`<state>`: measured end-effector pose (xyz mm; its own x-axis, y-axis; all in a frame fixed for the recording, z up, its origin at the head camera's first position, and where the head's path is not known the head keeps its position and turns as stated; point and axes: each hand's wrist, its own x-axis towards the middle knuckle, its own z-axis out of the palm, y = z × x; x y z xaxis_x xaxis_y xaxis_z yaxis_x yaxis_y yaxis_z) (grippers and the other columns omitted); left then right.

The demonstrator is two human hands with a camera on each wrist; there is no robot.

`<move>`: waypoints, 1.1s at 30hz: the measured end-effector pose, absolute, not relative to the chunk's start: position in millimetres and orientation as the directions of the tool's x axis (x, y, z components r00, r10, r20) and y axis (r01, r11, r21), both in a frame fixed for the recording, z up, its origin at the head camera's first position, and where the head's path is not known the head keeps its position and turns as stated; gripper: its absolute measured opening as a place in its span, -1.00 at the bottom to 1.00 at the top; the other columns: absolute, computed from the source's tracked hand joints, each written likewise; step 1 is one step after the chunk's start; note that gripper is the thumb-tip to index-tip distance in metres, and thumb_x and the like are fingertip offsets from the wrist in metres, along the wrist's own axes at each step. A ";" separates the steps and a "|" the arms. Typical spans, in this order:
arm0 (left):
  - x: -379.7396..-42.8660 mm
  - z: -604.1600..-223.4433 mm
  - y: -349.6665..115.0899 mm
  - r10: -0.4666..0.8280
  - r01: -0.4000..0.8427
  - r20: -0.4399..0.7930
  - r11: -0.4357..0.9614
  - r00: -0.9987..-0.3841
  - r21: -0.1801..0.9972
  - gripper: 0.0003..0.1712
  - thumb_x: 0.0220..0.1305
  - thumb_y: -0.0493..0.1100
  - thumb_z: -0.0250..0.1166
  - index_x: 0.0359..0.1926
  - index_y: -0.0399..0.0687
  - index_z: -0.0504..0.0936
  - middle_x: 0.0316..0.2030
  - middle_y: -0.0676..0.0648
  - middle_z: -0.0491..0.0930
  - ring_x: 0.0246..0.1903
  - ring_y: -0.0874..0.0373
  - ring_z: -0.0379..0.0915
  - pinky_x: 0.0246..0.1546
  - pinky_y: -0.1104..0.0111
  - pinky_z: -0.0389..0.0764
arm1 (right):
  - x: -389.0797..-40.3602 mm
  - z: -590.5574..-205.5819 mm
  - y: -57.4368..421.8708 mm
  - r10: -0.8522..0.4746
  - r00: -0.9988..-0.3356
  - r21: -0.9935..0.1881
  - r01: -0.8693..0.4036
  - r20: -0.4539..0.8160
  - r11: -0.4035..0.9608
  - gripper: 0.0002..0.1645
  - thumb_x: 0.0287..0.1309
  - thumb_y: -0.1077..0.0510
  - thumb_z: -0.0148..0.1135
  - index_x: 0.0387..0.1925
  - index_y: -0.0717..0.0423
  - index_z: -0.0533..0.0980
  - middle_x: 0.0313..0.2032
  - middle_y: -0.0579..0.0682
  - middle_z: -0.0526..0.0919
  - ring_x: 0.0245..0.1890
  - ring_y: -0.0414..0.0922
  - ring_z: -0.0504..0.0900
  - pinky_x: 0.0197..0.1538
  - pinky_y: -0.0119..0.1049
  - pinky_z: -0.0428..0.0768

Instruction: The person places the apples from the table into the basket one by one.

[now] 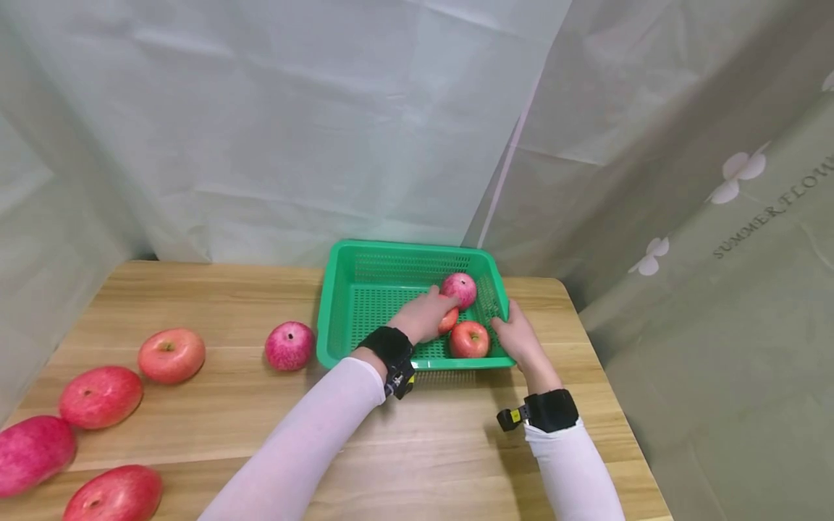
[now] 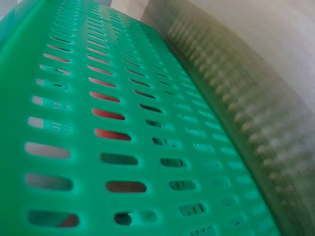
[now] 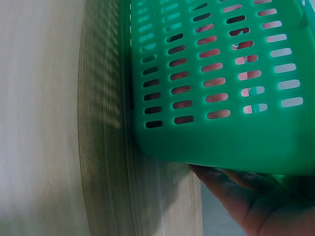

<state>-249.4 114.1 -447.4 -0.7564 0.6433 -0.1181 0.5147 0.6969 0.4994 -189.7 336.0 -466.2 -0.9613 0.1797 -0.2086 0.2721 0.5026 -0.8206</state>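
A green perforated plastic basket (image 1: 417, 363) stands on the wooden table. My left hand (image 1: 422, 317) reaches down inside it, its fingers round an orange-red apple (image 1: 448, 320) that they partly cover. Behind that apple lies a magenta-pink, apple-like fruit (image 1: 459, 289). Nearer the front wall sits a red apple (image 1: 470, 340) with its stem up. My right hand (image 1: 519, 340) grips the basket's right rim, thumb on the inner side. Through the right wrist camera, the fingers (image 3: 231, 191) show outside the basket wall. In the left wrist view, the basket wall (image 2: 133, 147) hides the hand.
Left of the basket lies a magenta fruit (image 1: 289, 346). Farther left are an orange-red apple (image 1: 171, 355), a red fruit (image 1: 100, 396), a magenta fruit (image 1: 32, 454) and another red fruit (image 1: 116, 494). Grey curtains (image 1: 293, 130) hang behind the table (image 1: 417, 449) and at its sides.
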 end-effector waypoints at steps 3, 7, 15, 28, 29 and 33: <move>-247.3 -446.0 113.3 0.631 0.480 -0.131 0.693 -0.764 0.537 -0.50 0.71 -0.03 0.08 0.55 0.15 0.42 0.58 -0.46 0.13 0.51 -0.39 0.21 0.41 -0.22 0.37 | -189.7 -465.7 336.2 0.178 -0.960 -0.824 0.275 -0.214 0.495 -0.29 0.61 0.17 -0.05 0.64 0.19 0.07 0.51 0.30 0.30 0.45 0.25 0.34 0.47 0.31 0.31; -248.1 -447.4 114.4 0.639 0.495 -0.142 0.700 -0.756 0.514 -0.46 0.66 -0.09 0.18 0.56 0.19 0.42 0.59 -0.45 0.12 0.52 -0.38 0.19 0.41 -0.22 0.38 | -188.8 -465.2 335.8 0.181 -0.961 -0.830 0.273 -0.211 0.487 -0.29 0.61 0.17 -0.04 0.64 0.19 0.06 0.51 0.30 0.29 0.45 0.25 0.33 0.47 0.31 0.31; -253.2 -452.6 120.5 0.662 0.569 -0.146 0.719 -0.735 0.399 -0.18 0.37 -0.30 0.44 0.56 0.21 0.41 0.51 -0.44 0.22 0.44 -0.33 0.33 0.27 -0.12 0.57 | -188.9 -465.2 335.3 0.181 -0.963 -0.831 0.265 -0.200 0.488 -0.30 0.60 0.19 -0.03 0.63 0.20 0.08 0.49 0.30 0.32 0.44 0.24 0.34 0.46 0.30 0.32; -251.3 -449.4 122.5 0.651 0.562 -0.148 0.731 -0.744 0.388 -0.03 0.26 -0.29 0.52 0.61 0.17 0.31 0.52 -0.42 0.18 0.44 -0.32 0.31 0.13 -0.06 0.68 | -190.0 -465.2 335.4 0.171 -0.966 -0.834 0.253 -0.192 0.491 -0.30 0.60 0.19 -0.04 0.64 0.19 0.08 0.51 0.29 0.30 0.46 0.24 0.32 0.48 0.30 0.30; -251.1 -449.2 122.1 0.650 0.561 -0.148 0.732 -0.745 0.388 -0.02 0.26 -0.28 0.53 0.62 0.17 0.31 0.52 -0.42 0.18 0.44 -0.32 0.31 0.14 -0.06 0.68 | -189.9 -464.9 335.1 0.173 -0.965 -0.832 0.257 -0.196 0.491 -0.30 0.60 0.19 -0.04 0.64 0.18 0.07 0.52 0.29 0.29 0.46 0.24 0.32 0.48 0.30 0.30; -249.7 -447.0 120.0 0.647 0.559 -0.149 0.734 -0.748 0.385 -0.01 0.25 -0.26 0.54 0.62 0.16 0.30 0.47 -0.38 0.24 0.37 -0.29 0.37 0.11 -0.05 0.69 | -190.6 -465.1 334.5 0.182 -0.961 -0.824 0.271 -0.207 0.497 -0.30 0.62 0.17 -0.05 0.64 0.17 0.07 0.52 0.28 0.29 0.45 0.24 0.32 0.48 0.32 0.30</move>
